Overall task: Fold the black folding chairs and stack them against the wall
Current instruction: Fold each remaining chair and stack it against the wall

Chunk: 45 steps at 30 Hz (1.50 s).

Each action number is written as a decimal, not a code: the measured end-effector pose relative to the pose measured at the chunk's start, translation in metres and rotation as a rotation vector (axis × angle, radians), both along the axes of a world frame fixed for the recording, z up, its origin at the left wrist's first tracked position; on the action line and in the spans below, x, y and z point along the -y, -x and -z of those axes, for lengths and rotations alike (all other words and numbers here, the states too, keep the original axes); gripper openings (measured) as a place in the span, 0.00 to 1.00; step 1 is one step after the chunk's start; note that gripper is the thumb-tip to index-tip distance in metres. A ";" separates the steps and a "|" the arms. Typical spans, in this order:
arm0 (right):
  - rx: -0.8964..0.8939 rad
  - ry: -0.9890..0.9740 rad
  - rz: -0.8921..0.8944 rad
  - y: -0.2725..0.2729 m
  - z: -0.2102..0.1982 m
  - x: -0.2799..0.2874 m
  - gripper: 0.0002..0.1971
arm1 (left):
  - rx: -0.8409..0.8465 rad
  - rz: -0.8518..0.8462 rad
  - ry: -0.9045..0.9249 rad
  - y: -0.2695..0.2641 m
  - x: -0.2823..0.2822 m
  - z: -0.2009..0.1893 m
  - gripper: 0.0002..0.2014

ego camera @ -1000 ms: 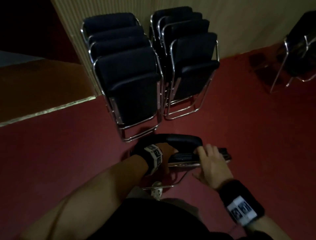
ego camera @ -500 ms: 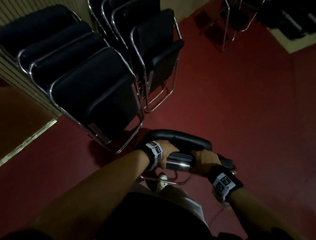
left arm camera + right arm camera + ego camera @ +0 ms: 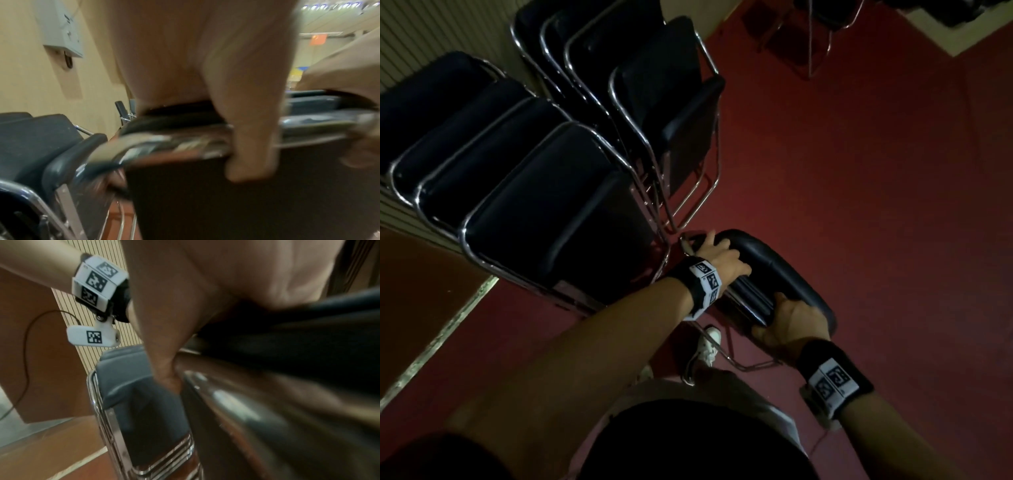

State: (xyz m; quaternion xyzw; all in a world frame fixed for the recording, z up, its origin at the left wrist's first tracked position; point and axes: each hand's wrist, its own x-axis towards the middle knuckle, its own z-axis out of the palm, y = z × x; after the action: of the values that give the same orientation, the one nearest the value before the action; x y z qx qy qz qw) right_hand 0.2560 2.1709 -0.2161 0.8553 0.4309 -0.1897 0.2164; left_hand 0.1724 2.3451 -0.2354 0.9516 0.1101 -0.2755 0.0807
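Both hands, left hand (image 3: 717, 255) and right hand (image 3: 789, 323), grasp the folded chair (image 3: 774, 274) by its top, carrying it; next it must lean on the near stack (image 3: 544, 205).

A dark red carpeted floor (image 3: 859, 212) carries everything here. At the far left, two rows of folded black chairs stand on it, leaning toward the ribbed wall: a left stack (image 3: 524, 192) and a right stack (image 3: 654, 102) just beside it. Another chrome-framed chair (image 3: 815, 37) stands far right, and a white shoe (image 3: 709, 346) is planted near.
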 end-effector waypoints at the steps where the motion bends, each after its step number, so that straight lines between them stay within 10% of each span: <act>1: -0.005 -0.032 0.030 -0.006 0.002 -0.002 0.37 | 0.036 -0.010 -0.005 -0.005 0.000 -0.001 0.37; 7: -0.166 -0.089 0.129 -0.048 0.015 0.016 0.34 | 0.102 -0.023 0.052 -0.047 0.015 0.004 0.33; 15: -0.430 -0.070 0.166 -0.140 0.017 0.007 0.57 | 0.018 -0.022 0.107 -0.123 0.008 -0.007 0.33; 21: -0.508 -0.049 0.164 -0.162 0.020 0.002 0.34 | 0.170 0.022 0.215 -0.139 -0.008 0.011 0.25; 29: -0.482 -0.082 0.213 -0.154 0.022 -0.005 0.35 | 0.585 -0.756 0.680 -0.124 -0.049 0.003 0.18; 38: -0.436 -0.007 0.390 -0.124 0.013 -0.050 0.29 | 0.454 -0.788 0.584 -0.134 -0.104 -0.001 0.20; 45: -0.384 0.033 0.428 -0.089 0.003 -0.108 0.25 | -0.302 -1.134 0.840 -0.062 -0.154 0.020 0.48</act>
State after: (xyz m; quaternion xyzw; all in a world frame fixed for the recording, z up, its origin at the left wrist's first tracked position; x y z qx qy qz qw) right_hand 0.3449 2.2791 -0.2191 0.8717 0.2703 -0.3964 0.0999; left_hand 0.2347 2.4990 -0.2552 0.5881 0.4817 -0.3389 0.5542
